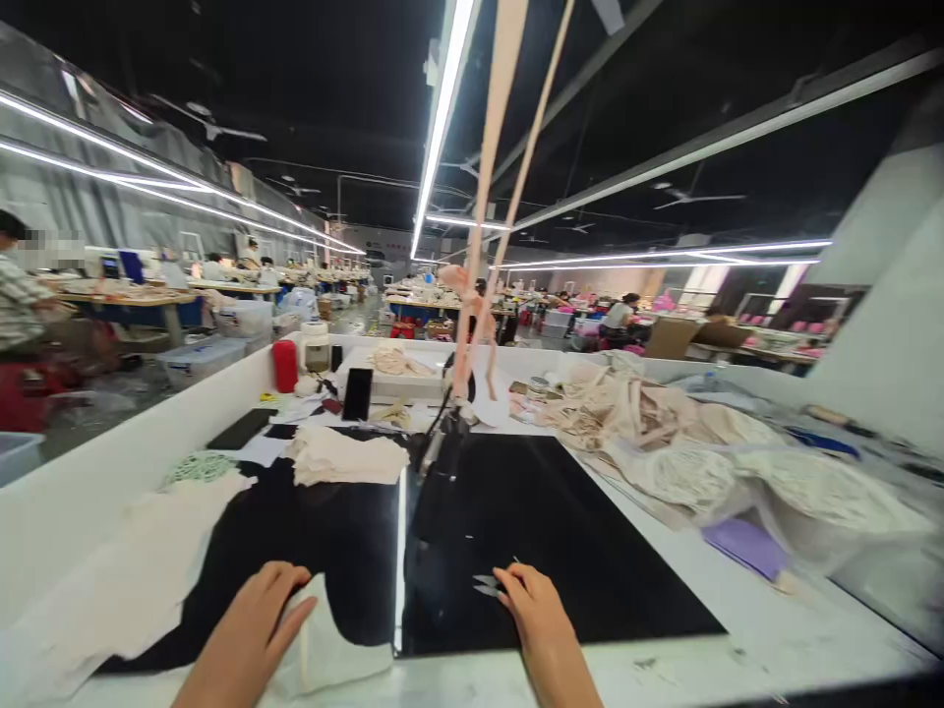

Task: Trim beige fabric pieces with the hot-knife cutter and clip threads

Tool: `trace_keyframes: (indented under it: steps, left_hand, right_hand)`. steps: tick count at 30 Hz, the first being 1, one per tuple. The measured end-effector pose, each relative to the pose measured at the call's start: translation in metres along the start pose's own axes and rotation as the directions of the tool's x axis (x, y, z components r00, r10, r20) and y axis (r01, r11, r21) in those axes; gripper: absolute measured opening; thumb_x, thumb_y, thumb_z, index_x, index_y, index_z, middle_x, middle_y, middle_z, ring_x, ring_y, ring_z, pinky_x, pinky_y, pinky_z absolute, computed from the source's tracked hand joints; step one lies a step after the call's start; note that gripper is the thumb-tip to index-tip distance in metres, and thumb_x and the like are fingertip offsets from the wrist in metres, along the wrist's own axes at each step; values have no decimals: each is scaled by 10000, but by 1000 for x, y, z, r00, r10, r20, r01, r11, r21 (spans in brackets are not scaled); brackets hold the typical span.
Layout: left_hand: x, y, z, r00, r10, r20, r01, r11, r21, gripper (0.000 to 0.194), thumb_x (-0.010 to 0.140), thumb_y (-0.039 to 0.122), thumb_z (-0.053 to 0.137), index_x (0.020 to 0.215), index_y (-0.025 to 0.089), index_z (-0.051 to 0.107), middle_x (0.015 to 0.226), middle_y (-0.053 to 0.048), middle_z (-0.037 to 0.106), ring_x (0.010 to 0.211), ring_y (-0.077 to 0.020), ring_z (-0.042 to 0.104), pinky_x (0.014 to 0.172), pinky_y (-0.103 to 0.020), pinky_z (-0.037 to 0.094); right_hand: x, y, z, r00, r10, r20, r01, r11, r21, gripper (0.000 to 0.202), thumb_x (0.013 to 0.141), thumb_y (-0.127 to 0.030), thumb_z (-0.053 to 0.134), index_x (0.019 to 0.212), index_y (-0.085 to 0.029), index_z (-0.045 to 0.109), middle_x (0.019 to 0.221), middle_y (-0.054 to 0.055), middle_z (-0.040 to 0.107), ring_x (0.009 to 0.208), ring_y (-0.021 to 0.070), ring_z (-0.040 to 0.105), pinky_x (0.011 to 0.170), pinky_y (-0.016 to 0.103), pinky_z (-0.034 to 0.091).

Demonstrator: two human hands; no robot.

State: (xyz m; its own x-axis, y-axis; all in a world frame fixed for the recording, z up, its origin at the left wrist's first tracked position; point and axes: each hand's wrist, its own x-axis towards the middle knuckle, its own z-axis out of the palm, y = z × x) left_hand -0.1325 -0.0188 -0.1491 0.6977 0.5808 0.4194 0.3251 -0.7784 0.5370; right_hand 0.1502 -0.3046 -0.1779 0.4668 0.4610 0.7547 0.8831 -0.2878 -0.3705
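Observation:
My left hand (255, 624) is closed on a cream fabric piece (331, 654) with a curved edge, its upper corner between thumb and fingers. The piece lies at the near edge of the black tabletop panel (295, 551). In my right hand (538, 615) is a pair of thread snips (487, 586), the small blades parted and pointing left, just above the black panel. The handles are hidden in my palm. Beyond my hands stands a black machine head (442, 442), with peach elastic bands (479, 197) running up from it.
Stacked cream pieces (346, 455) lie left of the machine, more cream fabric (147, 551) at far left. A heap of beige garments (664, 423) and a purple cloth (746, 547) cover the right side. A phone (358, 393) and red thread cone (284, 366) stand behind. A person (26, 295) works at left.

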Motion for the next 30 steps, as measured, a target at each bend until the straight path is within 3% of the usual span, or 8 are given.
trace_keyframes:
  steps: [3, 5, 8, 16, 19, 21, 25, 30]
  left_hand:
    - [6, -14, 4, 999, 36, 18, -37, 999, 28, 420, 963, 645, 501, 982, 260, 666, 1036, -46, 679, 992, -274, 671, 923, -401, 547]
    - [8, -17, 2, 995, 50, 86, -55, 997, 54, 411, 951, 651, 521, 937, 261, 648, 998, -29, 675, 957, -254, 672, 898, -364, 547]
    - [10, -15, -2, 994, 35, 102, -41, 998, 57, 429, 955, 659, 487, 867, 254, 599, 923, -9, 660, 896, -232, 664, 843, -320, 538]
    - [6, 0, -16, 984, -161, 72, 163, 986, -20, 447, 927, 699, 472, 982, 270, 585, 882, 40, 668, 745, -186, 628, 722, -242, 499]
    - [5, 10, -21, 981, -190, 39, 191, 982, -13, 449, 912, 697, 474, 1002, 276, 601, 865, 52, 677, 701, -184, 615, 699, -248, 489]
    - [6, 14, -22, 982, -187, -2, 187, 982, -14, 456, 892, 691, 499, 1034, 277, 629, 959, 41, 724, 774, -206, 655, 718, -255, 497]
    - [12, 11, -25, 982, -184, -37, 183, 983, -9, 478, 878, 684, 525, 1077, 283, 691, 1121, 21, 766, 966, -266, 713, 803, -278, 535]
    - [25, -6, -28, 981, -168, 94, 166, 986, 24, 524, 817, 708, 579, 1093, 291, 738, 1170, 13, 777, 1066, -303, 738, 839, -295, 594]
  right_hand:
    - [4, -7, -4, 999, 10, 42, -7, 997, -74, 326, 955, -71, 488, 1077, -278, 709, 1040, 63, 738, 943, 232, 759, 768, 321, 629]
    - [6, -11, -6, 998, 20, 64, -13, 995, -102, 309, 914, -36, 542, 1055, -272, 682, 1037, 52, 728, 934, 233, 749, 773, 325, 613]
    - [7, -19, -9, 996, 57, 61, -48, 990, -131, 270, 879, -6, 576, 1001, -240, 635, 1012, 53, 708, 912, 243, 717, 784, 350, 569]
    - [15, -41, -29, 990, 103, 94, -94, 991, -98, 256, 923, 2, 548, 876, -243, 603, 891, 2, 696, 885, 212, 645, 770, 310, 397]
    - [16, -44, -30, 990, 109, 92, -104, 993, -51, 223, 949, -37, 537, 897, -244, 600, 887, 1, 690, 906, 216, 628, 859, 343, 388]
    - [15, -44, -28, 989, 116, 89, -116, 993, -8, 192, 971, -82, 509, 904, -240, 595, 871, 10, 676, 874, 220, 610, 882, 366, 386]
    - [13, -43, -28, 984, 163, 66, -169, 979, 116, 202, 1015, -237, 435, 883, -227, 588, 839, 44, 656, 783, 221, 587, 803, 358, 410]
    - [16, -57, -38, 952, 303, 35, -297, 896, 329, 279, 990, -477, 488, 895, -228, 571, 810, 47, 639, 736, 207, 601, 713, 324, 464]
